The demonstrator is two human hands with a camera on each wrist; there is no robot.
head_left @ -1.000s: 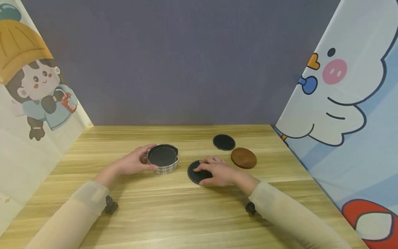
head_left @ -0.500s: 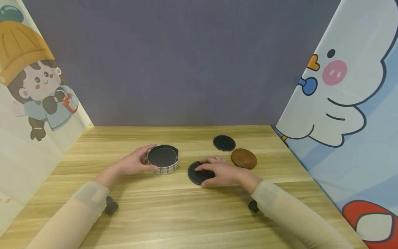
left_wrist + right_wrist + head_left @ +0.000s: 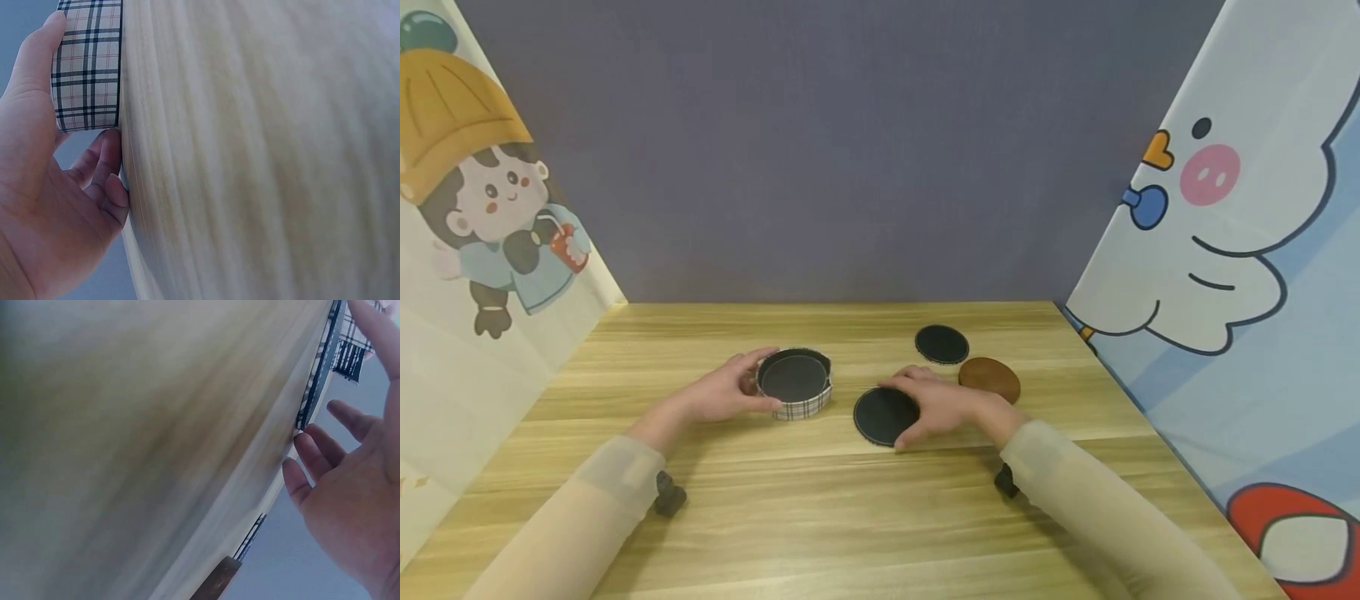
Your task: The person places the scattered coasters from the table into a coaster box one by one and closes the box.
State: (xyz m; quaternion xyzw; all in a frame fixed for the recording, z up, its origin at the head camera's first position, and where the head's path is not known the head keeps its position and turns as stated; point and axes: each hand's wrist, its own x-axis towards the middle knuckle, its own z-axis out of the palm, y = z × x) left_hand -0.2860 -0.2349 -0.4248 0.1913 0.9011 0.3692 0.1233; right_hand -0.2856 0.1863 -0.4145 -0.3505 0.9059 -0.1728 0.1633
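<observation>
A round holder point(image 3: 801, 407) with white-and-dark plaid sides stands on the table, its inside black with a stitched round face. My left hand point(image 3: 722, 390) holds it from the left, thumb at the near side and fingers round the far side. The plaid wall point(image 3: 90, 69) shows close up in the left wrist view. To its right lies a flat black coaster point(image 3: 883, 417) with a stitched rim. My right hand point(image 3: 943, 407) spans this coaster from the right, thumb at its near edge and fingertips at its far edge; the palm covers its right part.
Behind my right hand lie a second black coaster point(image 3: 942, 344) and a brown wooden disc point(image 3: 992, 377). The wood-grain table point(image 3: 820, 508) ends at a grey back panel point(image 3: 842, 150). Cartoon-printed panels point(image 3: 1240, 192) stand on both sides.
My right hand's fingers have shifted from the top of the black coaster out to its edges, leaving more of it uncovered. My left hand and the plaid holder stay put.
</observation>
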